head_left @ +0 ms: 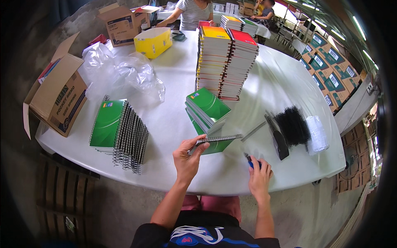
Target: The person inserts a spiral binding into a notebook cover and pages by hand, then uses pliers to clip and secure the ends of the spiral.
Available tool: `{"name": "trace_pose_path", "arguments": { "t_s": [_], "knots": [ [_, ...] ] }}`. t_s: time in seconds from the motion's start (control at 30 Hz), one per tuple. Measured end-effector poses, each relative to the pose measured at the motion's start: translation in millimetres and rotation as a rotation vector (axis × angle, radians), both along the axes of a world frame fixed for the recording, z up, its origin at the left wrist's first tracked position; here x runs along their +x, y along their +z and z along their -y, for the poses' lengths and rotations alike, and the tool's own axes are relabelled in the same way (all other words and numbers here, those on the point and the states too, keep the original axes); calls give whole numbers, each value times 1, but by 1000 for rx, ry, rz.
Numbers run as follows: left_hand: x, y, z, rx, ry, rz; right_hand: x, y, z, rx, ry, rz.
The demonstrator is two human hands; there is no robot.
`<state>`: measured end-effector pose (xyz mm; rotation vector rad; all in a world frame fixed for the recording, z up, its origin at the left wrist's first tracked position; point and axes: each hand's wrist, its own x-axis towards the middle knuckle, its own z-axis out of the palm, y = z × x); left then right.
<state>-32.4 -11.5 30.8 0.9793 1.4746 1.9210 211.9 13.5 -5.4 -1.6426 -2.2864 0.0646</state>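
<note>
My left hand (187, 161) is closed on a spiral notebook (221, 139), held edge-on with its coil up, thumb and fingers pinching one end. A loose coil (253, 131) lies beside the notebook's far end. My right hand (260, 178) grips a small blue-handled tool (252, 161), which looks like pliers; its dark tip is blurred and points toward the notebook, apart from it. Just beyond the held notebook is a short pile of green notebooks (208, 106). At the left stands a stack of green notebooks with black coils (109, 124).
Tall notebook stacks (213, 62) with yellow and red covers rise behind. At right lie a heap of black coils (292, 126) and a clear plastic-wrapped bundle (317, 135). Plastic bags (122, 72), a yellow box (153, 42) and an open carton (62, 97) sit left. A person (192, 14) is across the table.
</note>
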Motion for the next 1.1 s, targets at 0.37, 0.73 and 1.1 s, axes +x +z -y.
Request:
{"name": "trace_pose_path", "arguments": {
  "t_s": [0.37, 0.73, 1.1],
  "knots": [
    [8, 12, 0, 102, 192, -347, -70, 95, 21, 110, 380, -419],
    [16, 12, -4, 125, 241, -344, -70, 110, 21, 44, 417, -428],
    [9, -5, -4, 143, 252, -405, -65, 105, 24, 0, 385, -430]
  ]
}}
